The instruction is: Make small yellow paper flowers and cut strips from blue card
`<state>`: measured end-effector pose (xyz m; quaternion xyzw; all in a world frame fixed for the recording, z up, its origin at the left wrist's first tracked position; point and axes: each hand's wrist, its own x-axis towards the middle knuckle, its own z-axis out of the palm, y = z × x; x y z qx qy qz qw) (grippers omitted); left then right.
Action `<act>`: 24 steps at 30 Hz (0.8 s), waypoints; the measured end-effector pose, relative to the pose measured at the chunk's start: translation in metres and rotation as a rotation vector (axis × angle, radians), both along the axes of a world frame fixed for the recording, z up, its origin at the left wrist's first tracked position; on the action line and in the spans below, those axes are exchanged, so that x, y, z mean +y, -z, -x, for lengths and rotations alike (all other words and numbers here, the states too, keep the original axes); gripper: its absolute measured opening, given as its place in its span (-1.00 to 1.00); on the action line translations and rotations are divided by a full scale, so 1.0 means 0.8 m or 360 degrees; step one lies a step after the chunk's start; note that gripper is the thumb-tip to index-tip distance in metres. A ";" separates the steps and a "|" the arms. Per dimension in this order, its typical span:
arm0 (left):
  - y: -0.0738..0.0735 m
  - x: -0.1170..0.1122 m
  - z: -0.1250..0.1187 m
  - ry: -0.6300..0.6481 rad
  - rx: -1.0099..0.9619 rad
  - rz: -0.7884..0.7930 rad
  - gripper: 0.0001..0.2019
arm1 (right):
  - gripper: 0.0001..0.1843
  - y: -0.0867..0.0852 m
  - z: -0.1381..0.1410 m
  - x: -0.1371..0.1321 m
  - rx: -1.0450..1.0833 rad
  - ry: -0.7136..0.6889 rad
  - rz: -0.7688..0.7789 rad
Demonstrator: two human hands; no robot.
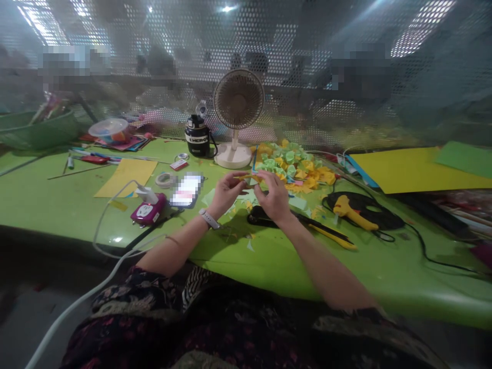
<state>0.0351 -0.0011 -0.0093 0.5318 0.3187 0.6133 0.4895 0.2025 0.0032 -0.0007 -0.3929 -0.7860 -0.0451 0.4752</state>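
Note:
My left hand and my right hand meet above the green table, fingers pinched on a small yellow paper piece held between them. A watch sits on my left wrist. Just beyond my hands lies a pile of yellow and green paper flowers. Black scissors lie on the table under my right hand, among paper scraps.
A small fan and a black mug stand behind. A phone, tape roll, pink charger with white cable lie left. A yellow glue gun, yellow sheets lie right. Mesh screen behind.

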 end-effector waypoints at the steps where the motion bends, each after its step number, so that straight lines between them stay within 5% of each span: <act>1: 0.002 0.001 0.000 -0.0008 0.0038 -0.0031 -0.58 | -0.73 0.001 0.000 0.001 0.0018 0.0003 -0.0001; 9: 0.015 0.010 0.001 -0.0361 0.0338 -0.0443 -0.80 | -0.82 0.004 0.007 -0.003 0.0127 -0.0005 -0.0051; 13: 0.011 0.005 0.002 -0.0363 0.0489 -0.0644 -0.84 | -0.83 0.002 0.008 -0.003 0.0226 -0.0084 0.0017; 18: -0.003 0.001 0.008 -0.0179 0.0191 -0.0455 -0.62 | -0.86 -0.001 -0.005 0.012 0.0561 -0.0211 0.0389; 24: -0.015 0.005 0.015 -0.0087 0.0016 -0.0183 -0.60 | -0.79 -0.002 -0.013 0.022 0.0755 -0.0315 0.0698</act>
